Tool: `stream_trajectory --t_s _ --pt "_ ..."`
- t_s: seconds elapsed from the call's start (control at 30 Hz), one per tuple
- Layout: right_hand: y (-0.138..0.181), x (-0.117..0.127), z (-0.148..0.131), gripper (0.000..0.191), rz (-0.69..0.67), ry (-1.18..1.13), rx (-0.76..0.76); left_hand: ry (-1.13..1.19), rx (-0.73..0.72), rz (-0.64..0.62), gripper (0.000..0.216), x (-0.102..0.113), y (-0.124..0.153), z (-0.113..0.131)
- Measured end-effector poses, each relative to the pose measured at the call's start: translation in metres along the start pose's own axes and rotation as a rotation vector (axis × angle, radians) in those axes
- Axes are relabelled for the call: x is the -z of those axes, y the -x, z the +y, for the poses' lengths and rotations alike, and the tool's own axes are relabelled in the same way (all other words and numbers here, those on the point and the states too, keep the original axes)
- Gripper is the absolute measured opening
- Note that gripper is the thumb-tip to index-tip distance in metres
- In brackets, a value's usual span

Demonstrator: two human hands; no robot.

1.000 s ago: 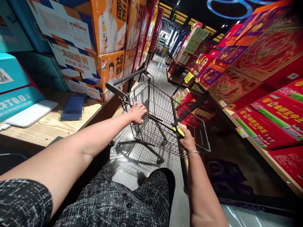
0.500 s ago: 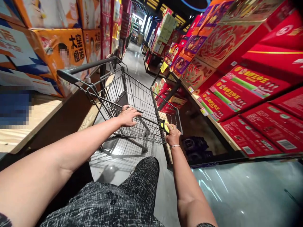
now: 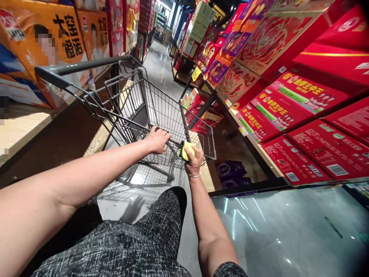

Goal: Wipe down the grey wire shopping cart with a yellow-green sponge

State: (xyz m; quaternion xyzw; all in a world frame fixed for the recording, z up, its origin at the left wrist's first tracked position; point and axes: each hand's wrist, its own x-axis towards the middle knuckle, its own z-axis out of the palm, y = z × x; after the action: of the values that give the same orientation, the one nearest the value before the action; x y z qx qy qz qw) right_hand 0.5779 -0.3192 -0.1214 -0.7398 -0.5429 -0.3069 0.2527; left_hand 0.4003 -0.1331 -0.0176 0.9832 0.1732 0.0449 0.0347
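Observation:
A dark wire shopping cart (image 3: 161,115) stands in the aisle ahead of me, its basket bare. My left hand (image 3: 158,140) is closed over the near rim of the basket. My right hand (image 3: 193,161) is closed on a yellow cloth (image 3: 186,151) and presses it against the same rim, a little to the right of my left hand. The cart's black handle bar (image 3: 80,68) rises at the upper left.
Red gift boxes (image 3: 291,115) fill slanted shelves on the right. Orange and blue cartons (image 3: 57,42) sit on a wooden shelf (image 3: 20,123) to the left. The glossy grey floor (image 3: 276,227) runs down the aisle between them. My patterned clothing (image 3: 129,242) fills the bottom.
The view has swung right and the cart sits closer and more to the left. My right hand with the yellow cloth slid left along the rim toward my left hand.

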Motion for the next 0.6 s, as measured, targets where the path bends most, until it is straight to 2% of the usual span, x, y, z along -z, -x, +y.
stream_trajectory --t_s 0.07,0.13,0.3,0.37,0.47,0.6 --pt "0.008 -0.009 -0.005 0.044 -0.029 0.010 0.084 -0.002 -0.062 0.015 0.058 -0.007 -0.003 0.004" --pt "0.025 -0.019 0.000 0.038 -0.119 0.028 0.076 0.002 -0.103 0.027 0.061 -0.015 -0.005 0.002" --pt "0.085 -0.045 0.025 0.032 -0.608 0.023 -0.122 0.061 -0.161 0.034 0.061 -0.027 -0.012 -0.009" --pt "0.102 -0.053 0.030 0.028 -0.723 0.005 -0.175 0.075 -0.162 0.044 0.060 -0.027 -0.014 -0.009" --pt "0.111 -0.056 0.033 0.026 -0.745 -0.001 -0.216 0.087 -0.151 0.048 0.058 -0.027 -0.017 -0.007" --pt "0.090 -0.035 0.041 0.044 -0.601 -0.018 -0.246 0.092 -0.132 0.042 0.057 -0.026 -0.020 -0.007"
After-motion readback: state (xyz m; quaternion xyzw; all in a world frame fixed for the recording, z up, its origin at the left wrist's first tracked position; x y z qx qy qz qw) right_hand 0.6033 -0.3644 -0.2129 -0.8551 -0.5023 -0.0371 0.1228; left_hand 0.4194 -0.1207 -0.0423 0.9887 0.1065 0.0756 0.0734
